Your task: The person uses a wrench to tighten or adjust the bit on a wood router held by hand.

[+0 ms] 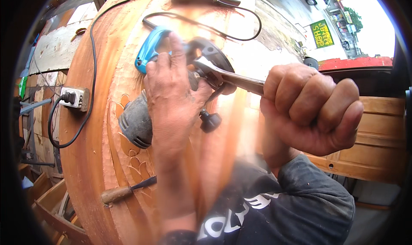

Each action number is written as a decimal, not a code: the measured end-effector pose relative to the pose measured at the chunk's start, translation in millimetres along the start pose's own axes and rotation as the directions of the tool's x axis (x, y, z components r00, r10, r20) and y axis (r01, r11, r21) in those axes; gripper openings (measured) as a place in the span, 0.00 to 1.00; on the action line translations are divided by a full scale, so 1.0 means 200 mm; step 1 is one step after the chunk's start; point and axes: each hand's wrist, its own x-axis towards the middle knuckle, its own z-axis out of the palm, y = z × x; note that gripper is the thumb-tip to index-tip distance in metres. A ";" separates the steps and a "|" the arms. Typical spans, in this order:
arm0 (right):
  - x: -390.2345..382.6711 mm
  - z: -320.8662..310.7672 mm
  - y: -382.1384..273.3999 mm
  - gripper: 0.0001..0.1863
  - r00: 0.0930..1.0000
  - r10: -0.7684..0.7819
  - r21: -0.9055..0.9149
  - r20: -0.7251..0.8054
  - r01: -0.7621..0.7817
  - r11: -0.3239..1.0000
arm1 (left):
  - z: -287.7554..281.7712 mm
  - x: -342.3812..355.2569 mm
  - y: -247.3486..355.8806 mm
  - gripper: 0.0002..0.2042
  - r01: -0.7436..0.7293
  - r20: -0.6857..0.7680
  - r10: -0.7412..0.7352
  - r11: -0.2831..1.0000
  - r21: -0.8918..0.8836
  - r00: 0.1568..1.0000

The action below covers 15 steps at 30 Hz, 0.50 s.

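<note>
Both hands work on a router (171, 90) that lies on a carved wooden door (107, 129). My left hand (171, 94) is wrapped over the router's middle, fingers spread and pressing down, the index finger pointing up past the blue handle (148, 51). My right hand (311, 109) is closed in a tight fist around the shaft of a spanner (227, 75), whose open head sits at the router's black base, just right of the left hand's thumb. The two hands are apart, joined only through tool and spanner.

Taking the router as the mark: the door lies under it and spreads in every direction, orange-brown, with leaf carving cut into it below and to the left. A second door panel (377, 137), paler, stands well to the right, behind the right hand. The router's grey motor end (135, 124) juts out lower left of the left hand, and a black knob (210, 121) hangs just below its base. Its black cord (206, 26) loops above it across the door. A socket block (75, 98) with a plug in it sits well to the left, at the door's edge. A chisel (126, 191) with a wooden handle lies on the door well below the router.
</note>
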 end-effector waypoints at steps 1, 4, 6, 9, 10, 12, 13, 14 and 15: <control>-0.01 0.02 0.00 0.24 0.999 -0.032 -0.038 -0.018 0.031 0.999 | 0.01 0.00 0.00 0.50 0.005 0.001 -0.005 1.000 0.001 1.000; -0.09 0.12 0.03 0.25 0.993 -0.117 -0.201 -0.025 0.110 0.973 | 0.00 -0.01 -0.01 0.49 0.010 0.013 -0.010 1.000 0.004 1.000; -0.12 0.15 0.05 0.25 0.991 -0.132 -0.238 0.014 0.131 0.962 | 0.01 -0.01 -0.02 0.48 0.008 0.016 -0.008 1.000 0.004 1.000; -0.12 0.18 0.05 0.26 0.993 -0.106 -0.315 0.049 0.116 0.942 | 0.00 -0.01 -0.02 0.47 -0.014 -0.007 0.014 1.000 0.012 1.000; -0.10 0.21 0.05 0.27 0.999 -0.050 -0.335 0.018 0.053 0.941 | -0.01 -0.01 -0.01 0.47 -0.010 -0.012 0.011 1.000 0.008 1.000; -0.05 0.25 0.05 0.27 0.998 0.054 -0.353 -0.029 -0.061 0.934 | 0.00 -0.01 -0.03 0.45 -0.024 -0.032 0.025 0.999 0.028 0.999; -0.04 0.24 0.05 0.28 0.997 0.061 -0.349 -0.035 -0.070 0.935 | 0.00 -0.01 -0.03 0.45 -0.023 -0.032 0.024 1.000 0.016 0.999; -0.04 0.24 0.04 0.28 0.997 0.068 -0.343 -0.042 -0.079 0.936 | 0.01 -0.01 -0.02 0.45 -0.021 -0.032 0.022 1.000 0.006 0.999; -0.04 0.23 0.04 0.28 0.996 0.074 -0.337 -0.046 -0.085 0.938 | 0.01 0.00 -0.01 0.45 -0.020 -0.035 0.019 1.000 -0.003 0.999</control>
